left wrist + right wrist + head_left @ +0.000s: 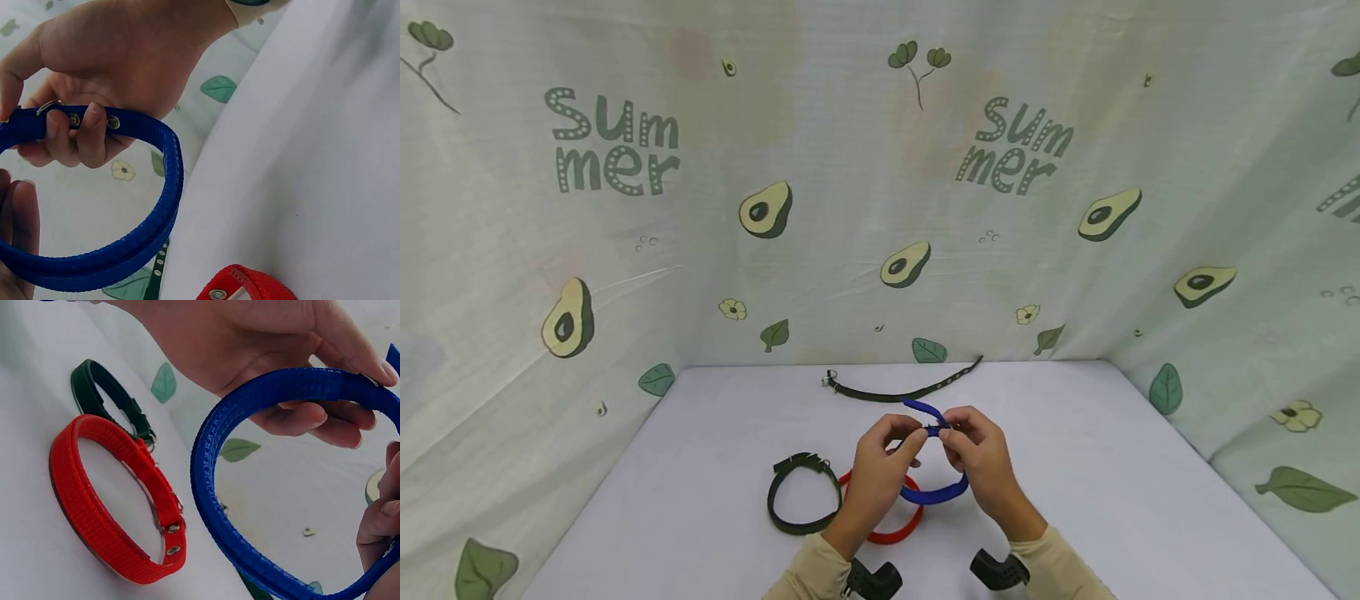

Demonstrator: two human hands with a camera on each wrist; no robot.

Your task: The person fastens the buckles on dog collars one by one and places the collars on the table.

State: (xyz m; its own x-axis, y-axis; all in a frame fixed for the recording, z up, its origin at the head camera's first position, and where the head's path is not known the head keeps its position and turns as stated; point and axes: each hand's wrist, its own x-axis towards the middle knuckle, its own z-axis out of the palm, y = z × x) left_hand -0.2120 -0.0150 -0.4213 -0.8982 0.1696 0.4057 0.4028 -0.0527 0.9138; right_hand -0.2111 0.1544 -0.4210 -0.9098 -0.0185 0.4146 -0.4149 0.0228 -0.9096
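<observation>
Your blue collar (934, 493) hangs looped between your hands above the bench (1112, 467); your left hand (880, 467) and right hand (985, 462) both pinch it near its buckle, just over the red collar (891, 533).

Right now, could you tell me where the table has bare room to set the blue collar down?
Bare table lies right of the right hand, and far left. Crowded: red collar and closed dark collar under the left hand; open dark collar behind.

The white counter (1112, 500) carries a red collar (891, 533) and a buckled dark collar (801, 496) (near its front edge); an open dark strap (898, 390) lies along its back edge.
</observation>
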